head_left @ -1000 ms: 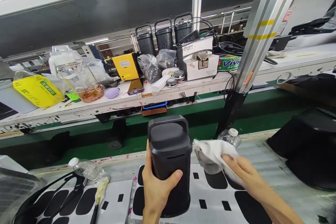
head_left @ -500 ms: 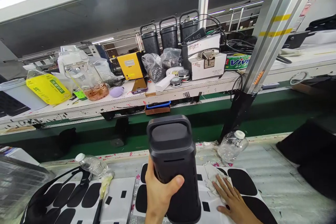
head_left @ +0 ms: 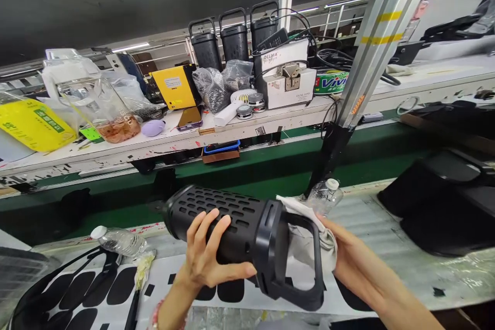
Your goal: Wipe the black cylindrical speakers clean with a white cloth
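A black slotted housing with a loop handle lies tilted on its side above the bench, its handle end toward the right. My left hand is wrapped around its body, thumb near the collar. At the handle end, my right hand holds a white cloth behind the loop; most of its fingers are hidden by the cloth. Beneath them are white sheets with black rounded pads.
Two clear plastic bottles, one left and one right, lie on the bench. A brush rests at left. Black panels lie at right. The shelf holds a DELMA box, a jug and similar black housings.
The housing has gone from upright to lying sideways, its slotted face now showing. My right hand has lifted the cloth from the sheet to the handle end. The view has shifted.
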Available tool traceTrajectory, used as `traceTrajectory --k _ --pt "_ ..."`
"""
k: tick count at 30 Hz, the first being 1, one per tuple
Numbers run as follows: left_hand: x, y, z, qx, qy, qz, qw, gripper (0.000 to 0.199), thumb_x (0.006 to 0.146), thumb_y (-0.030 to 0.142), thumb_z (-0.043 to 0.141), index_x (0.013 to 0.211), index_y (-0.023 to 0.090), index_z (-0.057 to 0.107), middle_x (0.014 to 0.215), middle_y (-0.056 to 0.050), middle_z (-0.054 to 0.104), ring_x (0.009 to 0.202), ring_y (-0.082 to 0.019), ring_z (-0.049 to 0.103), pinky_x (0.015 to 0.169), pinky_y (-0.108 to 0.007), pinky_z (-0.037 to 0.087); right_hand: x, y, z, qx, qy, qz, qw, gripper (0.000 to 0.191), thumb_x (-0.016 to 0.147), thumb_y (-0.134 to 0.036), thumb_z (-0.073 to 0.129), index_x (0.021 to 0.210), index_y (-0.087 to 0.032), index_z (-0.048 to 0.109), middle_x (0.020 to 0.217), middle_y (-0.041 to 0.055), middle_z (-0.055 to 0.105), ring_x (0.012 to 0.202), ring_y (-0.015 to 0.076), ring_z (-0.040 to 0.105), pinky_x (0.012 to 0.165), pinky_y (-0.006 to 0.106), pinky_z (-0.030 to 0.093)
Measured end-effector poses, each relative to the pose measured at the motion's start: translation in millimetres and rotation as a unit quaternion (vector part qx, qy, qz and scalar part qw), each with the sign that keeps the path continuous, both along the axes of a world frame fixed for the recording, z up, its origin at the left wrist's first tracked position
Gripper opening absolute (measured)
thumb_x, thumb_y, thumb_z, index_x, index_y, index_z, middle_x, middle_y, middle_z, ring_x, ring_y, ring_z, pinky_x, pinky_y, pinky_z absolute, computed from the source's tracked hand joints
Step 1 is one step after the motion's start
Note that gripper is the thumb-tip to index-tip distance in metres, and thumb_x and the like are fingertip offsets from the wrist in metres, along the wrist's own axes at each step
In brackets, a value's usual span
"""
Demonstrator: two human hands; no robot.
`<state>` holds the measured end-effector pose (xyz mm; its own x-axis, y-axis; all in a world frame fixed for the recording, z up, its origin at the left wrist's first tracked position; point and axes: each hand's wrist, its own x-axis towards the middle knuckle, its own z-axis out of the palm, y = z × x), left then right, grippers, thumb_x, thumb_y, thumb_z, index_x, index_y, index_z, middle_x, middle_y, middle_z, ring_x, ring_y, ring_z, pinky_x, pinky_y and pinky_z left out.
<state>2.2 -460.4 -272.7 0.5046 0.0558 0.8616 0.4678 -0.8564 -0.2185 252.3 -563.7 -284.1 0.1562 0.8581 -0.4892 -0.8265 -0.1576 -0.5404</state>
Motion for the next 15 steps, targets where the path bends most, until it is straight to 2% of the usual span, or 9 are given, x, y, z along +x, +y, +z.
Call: traceTrajectory --k 2,4,5,7,8,10,12,13,15 --pt "-3.3 1.9 10.5 0.035 0.028 -0.025 0.999 0.074 0.091 0.056 0.043 0.149 0.013 0.028 0.111 -0.013 0.056 0.117 -0.024 0.046 0.103 -0.037 0.037 -8.8 -8.6 5.2 -0.01 0.055 0.027 0.998 0.014 0.077 -0.019 0.072 0.091 -0.015 0.073 0.086 0.005 0.073 0.079 0.0181 0.067 0.077 0.028 0.056" --pt "-3.7 2.5 15.3 0.052 0.047 -0.034 0.997 0.07 0.09 0.055 0.047 0.149 0.024 0.028 0.115 -0.011 0.054 0.119 -0.025 0.046 0.103 -0.039 0.037 -16.7 -15.0 4.6 0.001 0.107 0.066 0.992 0.01 0.081 -0.021 0.069 0.087 -0.015 0.072 0.083 0.0048 0.072 0.078 0.0179 0.067 0.079 0.029 0.055" --pt "-2.6 2.8 15.1 0.058 0.054 -0.036 0.996 0.066 0.089 0.054 0.049 0.148 0.029 0.03 0.118 -0.01 0.053 0.12 -0.026 0.046 0.103 -0.04 0.037 -20.3 -17.7 5.6 0.014 0.127 0.089 0.988 0.012 0.082 -0.026 0.067 0.087 -0.016 0.072 0.084 0.0051 0.072 0.08 0.0188 0.067 0.08 0.03 0.054" --pt "2.0 2.9 9.5 0.053 0.052 -0.033 0.997 0.061 0.088 0.048 0.055 0.144 0.034 0.036 0.127 -0.01 0.05 0.123 -0.026 0.045 0.103 -0.041 0.037 -26.6 -21.5 12.8 0.043 0.141 0.128 0.981 0.025 0.084 -0.041 0.065 0.088 -0.017 0.072 0.086 0.0064 0.072 0.083 0.0222 0.067 0.08 0.034 0.054" --pt "5.5 2.1 4.5 0.043 0.045 -0.028 0.998 0.059 0.087 0.044 0.058 0.142 0.034 0.038 0.132 -0.01 0.048 0.126 -0.027 0.044 0.103 -0.042 0.037 -29.3 -22.3 18.6 0.056 0.128 0.136 0.981 0.029 0.082 -0.046 0.065 0.09 -0.018 0.072 0.087 0.0065 0.071 0.085 0.0235 0.066 0.079 0.035 0.053" --pt "13.6 -2.7 -9.1 0.01 0.029 -0.01 0.999 0.063 0.084 0.029 0.064 0.141 0.036 0.037 0.144 -0.011 0.04 0.13 -0.029 0.041 0.103 -0.047 0.037 -33.9 -20.6 31.0 0.078 0.065 0.114 0.988 0.028 0.077 -0.044 0.071 0.092 -0.021 0.071 0.087 0.0048 0.07 0.085 0.0235 0.065 0.075 0.033 0.052" --pt "20.3 -12.2 -26.1 -0.043 0.016 0.022 0.999 0.083 0.077 0.013 0.068 0.145 0.041 0.028 0.155 -0.012 0.027 0.135 -0.033 0.036 0.102 -0.055 0.034 -38.1 -14.1 39.5 0.092 -0.016 0.069 0.993 0.025 0.07 -0.035 0.076 0.09 -0.022 0.069 0.082 0.0022 0.068 0.081 0.0211 0.063 0.072 0.029 0.05" --pt "21.8 -17.9 -35.4 -0.08 0.017 0.035 0.996 0.092 0.074 0.01 0.07 0.147 0.042 0.022 0.157 -0.012 0.021 0.137 -0.035 0.033 0.102 -0.058 0.033 -40.0 -9.5 41.1 0.095 -0.054 0.048 0.993 0.024 0.068 -0.031 0.077 0.088 -0.022 0.068 0.079 0.001 0.066 0.078 0.0194 0.061 0.069 0.028 0.049" --pt "19.8 -27.3 -55.3 -0.194 0.021 0.05 0.979 0.1 0.071 0.021 0.076 0.149 0.04 0.017 0.159 -0.013 0.016 0.141 -0.039 0.025 0.104 -0.062 0.031 -42.9 0.5 39.2 0.097 -0.12 0.02 0.988 0.02 0.065 -0.029 0.075 0.079 -0.02 0.064 0.071 -0.0013 0.06 0.069 0.0153 0.055 0.063 0.024 0.046"
